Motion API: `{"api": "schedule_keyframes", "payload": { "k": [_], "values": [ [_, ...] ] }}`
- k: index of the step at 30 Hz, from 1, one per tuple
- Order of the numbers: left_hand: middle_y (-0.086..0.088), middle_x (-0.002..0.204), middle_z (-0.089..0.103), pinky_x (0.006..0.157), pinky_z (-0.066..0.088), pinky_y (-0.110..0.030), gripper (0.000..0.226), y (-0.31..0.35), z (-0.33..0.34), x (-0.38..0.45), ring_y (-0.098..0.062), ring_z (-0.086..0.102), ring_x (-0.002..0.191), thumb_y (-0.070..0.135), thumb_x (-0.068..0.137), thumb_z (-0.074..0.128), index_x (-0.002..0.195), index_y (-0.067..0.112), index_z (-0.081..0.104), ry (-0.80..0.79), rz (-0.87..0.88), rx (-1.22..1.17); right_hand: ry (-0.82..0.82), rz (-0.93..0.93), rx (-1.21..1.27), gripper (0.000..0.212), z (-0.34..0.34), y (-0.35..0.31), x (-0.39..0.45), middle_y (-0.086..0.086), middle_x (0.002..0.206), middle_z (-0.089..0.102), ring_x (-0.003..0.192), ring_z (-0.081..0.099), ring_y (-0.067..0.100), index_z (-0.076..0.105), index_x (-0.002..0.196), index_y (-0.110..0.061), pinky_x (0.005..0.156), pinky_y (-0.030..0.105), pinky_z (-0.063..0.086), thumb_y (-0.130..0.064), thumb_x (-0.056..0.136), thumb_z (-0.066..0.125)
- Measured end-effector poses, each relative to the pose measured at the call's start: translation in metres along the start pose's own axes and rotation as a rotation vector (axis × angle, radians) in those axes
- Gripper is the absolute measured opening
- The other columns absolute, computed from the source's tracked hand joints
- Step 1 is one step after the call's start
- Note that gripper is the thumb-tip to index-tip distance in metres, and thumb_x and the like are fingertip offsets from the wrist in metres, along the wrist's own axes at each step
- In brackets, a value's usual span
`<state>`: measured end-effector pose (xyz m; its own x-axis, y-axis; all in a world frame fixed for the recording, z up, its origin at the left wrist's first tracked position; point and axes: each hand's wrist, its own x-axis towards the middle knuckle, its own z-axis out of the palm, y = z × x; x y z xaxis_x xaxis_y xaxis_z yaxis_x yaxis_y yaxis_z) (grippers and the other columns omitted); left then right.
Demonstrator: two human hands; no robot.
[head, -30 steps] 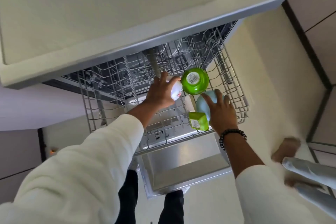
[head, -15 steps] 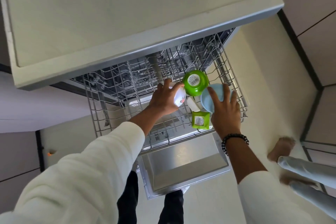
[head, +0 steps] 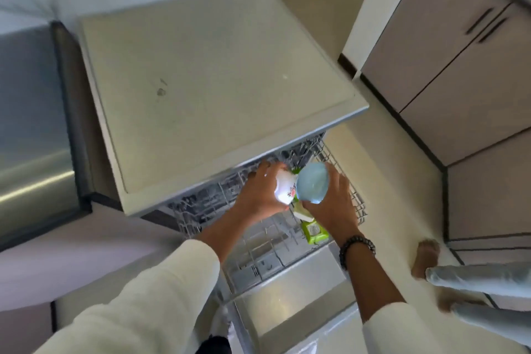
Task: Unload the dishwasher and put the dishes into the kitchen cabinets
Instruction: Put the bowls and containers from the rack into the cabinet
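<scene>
My left hand [head: 260, 194] grips a white cup with a flower print [head: 286, 191] above the pulled-out wire rack [head: 357, 204] of the dishwasher. My right hand [head: 330, 204] holds a light blue bowl [head: 313, 182], its opening turned up toward me, right beside the white cup. Below the hands a green square container [head: 314, 231] and a pale lid-like piece [head: 301, 213] lie in the rack. A sliver of a green bowl [head: 296, 171] shows behind the cup. The open dishwasher door [head: 287, 296] lies flat beneath the rack.
The dishwasher's pale top panel [head: 201, 80] fills the middle. A steel appliance [head: 31, 138] stands at the left. Brown cabinet doors with dark handles [head: 459, 66] run along the right. Another person's bare foot [head: 426, 257] and pale trouser legs [head: 482, 282] are on the floor at right.
Both hands have lifted off the rack, the left with the white cup, the right with the blue bowl. The view has tilted up, showing more of the dishwasher top and cabinets.
</scene>
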<state>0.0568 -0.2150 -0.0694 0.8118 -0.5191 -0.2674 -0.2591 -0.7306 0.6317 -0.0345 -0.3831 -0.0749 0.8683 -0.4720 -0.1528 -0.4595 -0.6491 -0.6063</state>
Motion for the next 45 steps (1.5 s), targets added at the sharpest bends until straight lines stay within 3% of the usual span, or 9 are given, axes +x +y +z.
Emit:
{"api": "schedule_keyframes", "payload": {
  "k": [6,12,18,23,30,32,39,42,45],
  "values": [
    [0.001,0.129,0.044,0.093,0.049,-0.038,0.098,0.036,-0.092,-0.063,-0.025,0.049,0.113,0.045,0.052,0.085,0.133,0.037,0.030,0.079,0.033,-0.044,0.027,0.058,0.130,0.107,-0.057,-0.092,-0.047,0.008,0.139,0.040,0.124,0.048,0.033,0.026,0.143,-0.028,0.094,0.049,0.049,-0.040,0.058,0.090],
    [-0.006,0.133,0.046,0.102,0.039,-0.036,0.100,0.057,-0.194,-0.144,-0.028,0.049,0.116,0.059,0.058,0.083,0.142,0.033,0.034,0.261,0.116,0.034,0.068,-0.091,0.066,0.107,-0.108,-0.182,-0.096,0.012,0.139,0.041,0.123,0.049,0.035,0.022,0.147,-0.032,0.099,0.049,0.046,-0.050,0.062,0.084],
    [-0.001,0.133,0.047,0.106,0.038,-0.037,0.101,0.038,-0.275,-0.259,-0.025,0.045,0.122,0.073,0.055,0.075,0.142,0.045,0.032,0.456,0.006,0.024,0.041,-0.329,0.153,0.114,-0.127,-0.278,-0.152,0.012,0.143,0.031,0.121,0.051,0.034,0.013,0.153,-0.036,0.099,0.045,0.046,-0.050,0.065,0.085],
    [0.005,0.134,0.048,0.105,0.039,-0.039,0.098,0.021,-0.331,-0.361,-0.025,0.045,0.123,0.071,0.055,0.072,0.140,0.042,0.033,0.613,-0.059,0.078,0.016,-0.569,0.337,0.104,-0.113,-0.367,-0.202,0.006,0.127,0.044,0.111,0.050,0.026,0.032,0.141,-0.025,0.088,0.041,0.048,-0.035,0.057,0.093],
    [0.008,0.120,0.054,0.092,0.048,-0.039,0.089,-0.013,-0.434,-0.494,-0.021,0.049,0.111,0.067,0.054,0.075,0.126,0.037,0.033,0.923,-0.179,0.041,-0.115,-0.891,0.415,0.097,-0.068,-0.519,-0.268,-0.005,0.117,0.055,0.103,0.059,0.017,0.041,0.128,-0.031,0.077,0.039,0.057,-0.056,0.048,0.090],
    [0.007,0.120,0.053,0.092,0.046,-0.039,0.090,-0.026,-0.459,-0.521,-0.021,0.047,0.110,0.070,0.053,0.075,0.126,0.037,0.034,0.977,-0.222,0.054,-0.159,-0.962,0.445,0.097,-0.058,-0.557,-0.289,-0.004,0.117,0.057,0.101,0.061,0.016,0.043,0.130,-0.027,0.074,0.033,0.055,-0.050,0.050,0.092],
    [0.004,0.123,0.056,0.091,0.042,-0.036,0.087,-0.080,-0.542,-0.590,-0.026,0.050,0.112,0.070,0.056,0.074,0.127,0.033,0.040,1.116,-0.324,0.178,-0.191,-1.070,0.427,0.107,-0.010,-0.673,-0.339,-0.006,0.127,0.056,0.110,0.059,0.016,0.038,0.138,-0.031,0.089,0.036,0.055,-0.069,0.048,0.082],
    [0.008,0.124,0.057,0.091,0.044,-0.037,0.089,-0.123,-0.584,-0.613,-0.023,0.052,0.112,0.080,0.052,0.067,0.125,0.037,0.040,1.169,-0.366,0.223,-0.206,-1.120,0.407,0.103,0.018,-0.722,-0.357,-0.008,0.127,0.055,0.111,0.058,0.013,0.036,0.136,-0.035,0.089,0.030,0.053,-0.075,0.051,0.077],
    [0.011,0.124,0.056,0.094,0.046,-0.040,0.090,-0.169,-0.633,-0.636,-0.021,0.055,0.112,0.088,0.050,0.059,0.123,0.039,0.040,1.183,-0.377,0.246,-0.212,-1.145,0.418,0.103,0.049,-0.772,-0.376,-0.006,0.126,0.057,0.111,0.059,0.016,0.036,0.137,-0.038,0.090,0.038,0.056,-0.077,0.050,0.075]
  ]
}}
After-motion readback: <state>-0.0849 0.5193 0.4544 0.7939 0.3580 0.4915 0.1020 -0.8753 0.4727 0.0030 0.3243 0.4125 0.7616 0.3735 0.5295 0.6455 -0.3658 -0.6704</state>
